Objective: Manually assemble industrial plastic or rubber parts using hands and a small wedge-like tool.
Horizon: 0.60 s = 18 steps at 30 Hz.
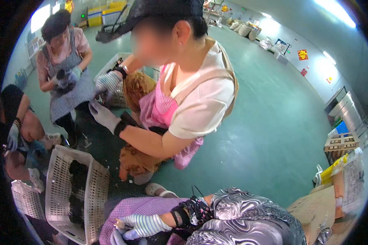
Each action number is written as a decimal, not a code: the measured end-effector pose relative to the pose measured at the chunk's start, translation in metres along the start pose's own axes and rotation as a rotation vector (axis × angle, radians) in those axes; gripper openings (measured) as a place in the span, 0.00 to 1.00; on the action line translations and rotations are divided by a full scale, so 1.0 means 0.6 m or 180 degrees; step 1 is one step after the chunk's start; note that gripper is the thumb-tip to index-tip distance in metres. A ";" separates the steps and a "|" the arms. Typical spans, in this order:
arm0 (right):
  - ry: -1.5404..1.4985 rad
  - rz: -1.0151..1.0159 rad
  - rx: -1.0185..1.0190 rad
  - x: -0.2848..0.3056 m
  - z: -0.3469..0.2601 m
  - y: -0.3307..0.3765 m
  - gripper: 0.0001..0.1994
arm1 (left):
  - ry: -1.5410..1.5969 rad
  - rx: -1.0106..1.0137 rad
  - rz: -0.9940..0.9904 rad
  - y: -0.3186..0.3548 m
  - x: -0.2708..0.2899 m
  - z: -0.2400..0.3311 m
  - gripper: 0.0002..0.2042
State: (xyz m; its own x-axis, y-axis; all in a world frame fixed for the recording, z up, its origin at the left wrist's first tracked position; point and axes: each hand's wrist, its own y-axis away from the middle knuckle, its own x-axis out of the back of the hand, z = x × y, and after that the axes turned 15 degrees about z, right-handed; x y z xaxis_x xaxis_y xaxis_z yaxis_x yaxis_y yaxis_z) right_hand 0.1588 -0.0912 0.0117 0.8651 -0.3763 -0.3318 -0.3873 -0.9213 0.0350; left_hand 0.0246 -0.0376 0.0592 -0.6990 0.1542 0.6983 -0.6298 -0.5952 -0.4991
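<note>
My right hand, in a striped white and blue glove with a dark band at the wrist, is low in the picture over a purple checked apron. Its fingers are closed around something small with a pale brownish tip, too small to name. Beside it at the lower edge, a bit of a grey glove on my left hand shows; its fingers are mostly hidden. To the left stands a white perforated plastic crate, with dark clumps inside it.
A person in a dark cap and white top works close ahead with gloved hands. Another in a striped apron holds a dark object. A third person's gloved hand is at far left. Cardboard boxes and a wooden pallet stand right.
</note>
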 end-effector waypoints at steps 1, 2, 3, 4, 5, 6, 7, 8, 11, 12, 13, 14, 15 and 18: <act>-0.0100 -0.0088 -0.0333 -0.003 -0.001 -0.002 0.12 | -0.0043 0.0016 0.0000 0.004 0.001 -0.004 0.33; -0.0201 -0.0197 -0.0672 -0.005 -0.001 -0.003 0.11 | -0.0095 0.0031 0.0034 0.014 0.001 -0.012 0.32; -0.0276 -0.0536 -0.0431 -0.020 -0.011 -0.005 0.09 | -0.0283 0.0184 0.0036 0.009 0.025 -0.001 0.32; -0.0332 -0.0761 -0.0427 -0.036 -0.023 -0.008 0.08 | -0.0203 0.0288 0.0011 0.004 0.049 0.007 0.31; 0.0011 -0.0551 -0.0247 -0.017 -0.019 -0.009 0.08 | 0.0164 0.0356 -0.0053 0.015 0.033 -0.012 0.29; 0.0219 -0.0514 -0.0076 -0.013 -0.023 -0.012 0.08 | 0.0307 0.0494 0.0176 0.010 0.030 -0.008 0.22; 0.0393 -0.0600 -0.0196 -0.011 -0.055 -0.012 0.09 | 0.0729 0.0947 0.0249 0.048 0.020 -0.029 0.25; 0.0545 -0.0730 -0.0309 -0.007 -0.079 -0.013 0.10 | 0.1321 0.1370 0.0188 0.048 0.029 -0.046 0.23; 0.0029 -0.0658 -0.0354 0.014 -0.075 0.001 0.14 | 0.2800 0.2585 0.1010 0.037 -0.003 -0.048 0.21; -0.0278 -0.0782 -0.0668 0.021 -0.086 0.003 0.15 | 0.2266 0.2586 0.1070 0.025 -0.006 -0.047 0.23; -0.0454 -0.0815 -0.0920 0.011 -0.099 0.010 0.14 | 0.3785 0.3336 0.1360 0.014 0.009 -0.034 0.25; -0.0587 -0.0847 -0.1185 0.003 -0.102 0.012 0.14 | 0.5409 0.3871 0.1758 0.013 0.022 -0.028 0.27; -0.0557 -0.0960 -0.1411 0.005 -0.107 0.017 0.14 | 0.5597 0.3963 0.1773 0.010 0.031 -0.024 0.28; -0.0430 -0.0739 -0.1386 -0.016 -0.104 0.043 0.22 | 0.5961 0.4107 0.1736 0.036 0.025 -0.034 0.29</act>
State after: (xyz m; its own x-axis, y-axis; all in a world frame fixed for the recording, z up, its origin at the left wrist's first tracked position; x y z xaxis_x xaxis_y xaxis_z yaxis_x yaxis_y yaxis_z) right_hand 0.1603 -0.1174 0.0746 0.8525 -0.1673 -0.4953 0.0039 -0.9454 0.3260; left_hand -0.0064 -0.0320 0.0488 -0.5734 -0.2906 -0.7660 -0.4115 -0.7064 0.5759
